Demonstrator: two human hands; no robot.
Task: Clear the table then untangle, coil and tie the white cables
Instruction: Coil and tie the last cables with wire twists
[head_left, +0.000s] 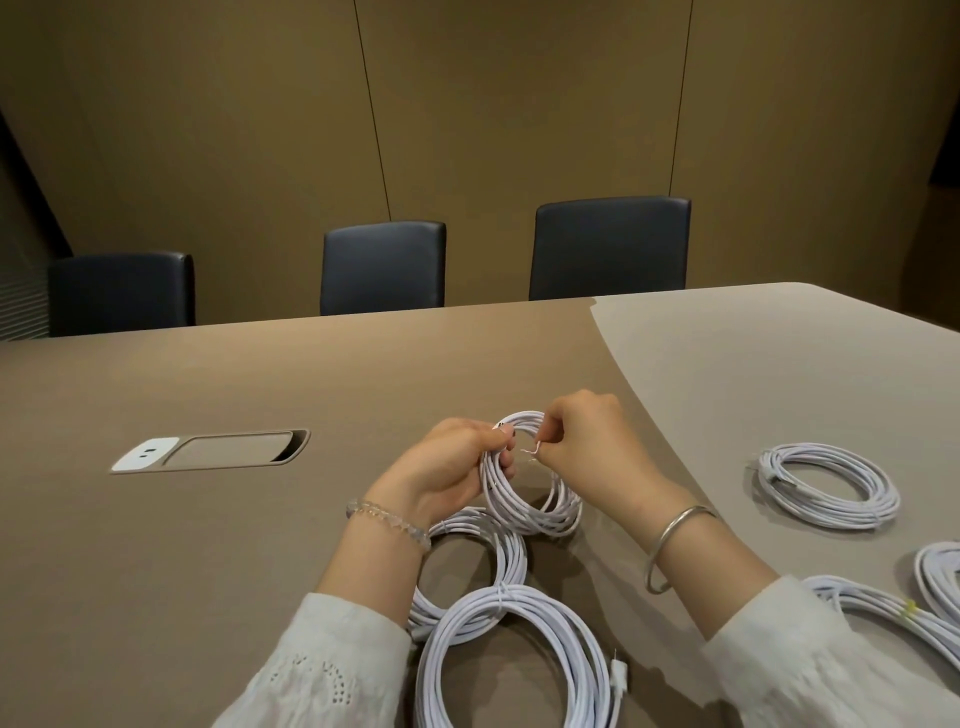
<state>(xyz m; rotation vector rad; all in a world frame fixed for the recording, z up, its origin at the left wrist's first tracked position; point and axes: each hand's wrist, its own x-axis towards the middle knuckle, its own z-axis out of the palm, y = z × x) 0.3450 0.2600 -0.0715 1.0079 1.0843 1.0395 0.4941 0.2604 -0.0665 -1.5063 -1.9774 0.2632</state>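
Note:
A small coil of white cable (535, 506) is held up just above the table. My left hand (457, 462) grips its left side with fingers curled round the strands. My right hand (587, 436) pinches a thin white twist tie (534, 451) at the coil's upper part. Two more white coils lie near me, one (511, 558) partly under my left wrist and a larger one (519, 654) in front of it. On the right lie another coil (828, 486) and two more at the edge (872, 605) (940, 577).
The brown table (260, 545) has a recessed socket panel (208, 451) at the left. A lighter table section (779, 374) lies to the right. Three dark chairs (383, 267) stand along the far edge before a panelled wall.

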